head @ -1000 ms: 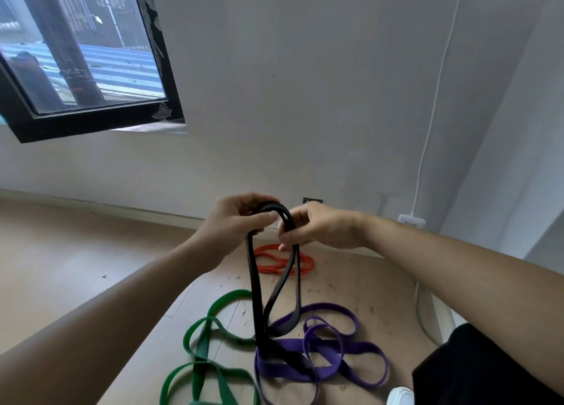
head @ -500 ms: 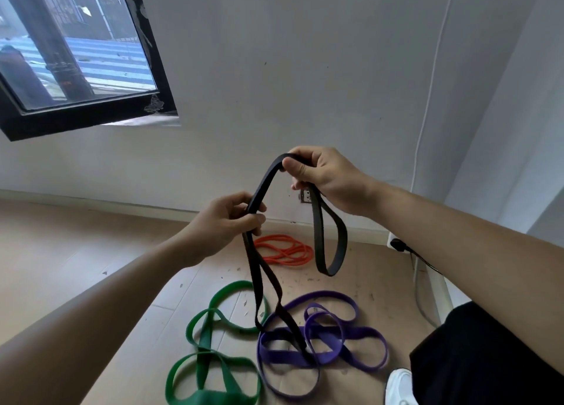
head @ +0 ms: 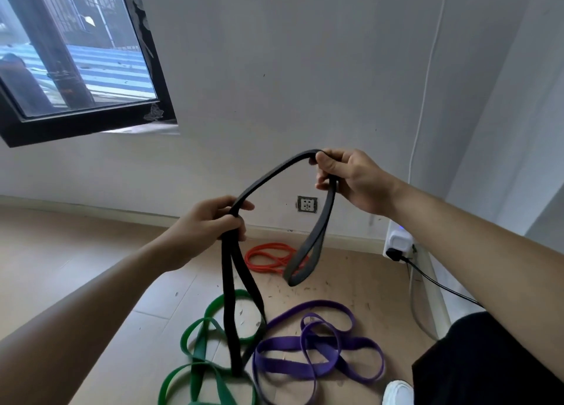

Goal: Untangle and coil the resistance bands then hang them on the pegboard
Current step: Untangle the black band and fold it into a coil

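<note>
**Resistance bands: one in hand, three on the floor**

Nearest, bottom of frame: green band (head: 204, 355) and purple band (head: 317, 349), both lying in loose twisted loops on the wooden floor (head: 91, 282).

Centre: black band (head: 227, 297), held up. Left hand (head: 207, 224) is closed around two strands that hang to the floor beside the green band; right hand (head: 351, 180), upper right of centre, pinches the band higher, a free loop dangling below it. The spread likely serves to separate strands for coiling.

Beyond: orange band (head: 268, 256), bunched near the wall.

No pegboard in view.
</note>
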`<state>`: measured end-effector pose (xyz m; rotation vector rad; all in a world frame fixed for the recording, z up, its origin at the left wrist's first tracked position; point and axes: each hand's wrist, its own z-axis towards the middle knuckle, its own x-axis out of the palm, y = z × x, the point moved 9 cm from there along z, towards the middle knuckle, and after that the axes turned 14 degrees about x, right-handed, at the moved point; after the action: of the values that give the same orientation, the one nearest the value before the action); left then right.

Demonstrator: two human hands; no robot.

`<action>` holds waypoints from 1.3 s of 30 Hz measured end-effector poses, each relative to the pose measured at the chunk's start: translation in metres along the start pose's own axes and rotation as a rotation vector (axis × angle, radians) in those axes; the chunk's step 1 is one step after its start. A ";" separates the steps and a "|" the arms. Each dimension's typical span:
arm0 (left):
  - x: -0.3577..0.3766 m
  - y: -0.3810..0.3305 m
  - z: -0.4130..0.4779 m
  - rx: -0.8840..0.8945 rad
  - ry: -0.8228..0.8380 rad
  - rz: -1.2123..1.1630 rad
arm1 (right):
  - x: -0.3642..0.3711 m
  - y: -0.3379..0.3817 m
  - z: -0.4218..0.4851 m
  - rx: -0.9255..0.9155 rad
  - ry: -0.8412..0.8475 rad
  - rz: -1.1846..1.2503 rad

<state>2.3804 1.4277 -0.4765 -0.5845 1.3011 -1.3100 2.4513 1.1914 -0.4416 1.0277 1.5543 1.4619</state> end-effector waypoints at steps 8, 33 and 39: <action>-0.006 -0.024 -0.002 -0.016 -0.073 -0.407 | 0.007 -0.045 -0.001 0.180 0.162 -0.361; 0.028 -0.021 0.002 0.001 0.065 -0.056 | 0.090 -0.007 -0.013 -0.031 0.245 -0.358; 0.019 -0.011 0.001 0.010 0.087 -0.023 | 0.082 0.003 -0.016 -0.066 0.195 -0.477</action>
<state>2.3727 1.4076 -0.4732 -0.5425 1.3616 -1.3729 2.4043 1.2604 -0.4371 0.4382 1.7279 1.2888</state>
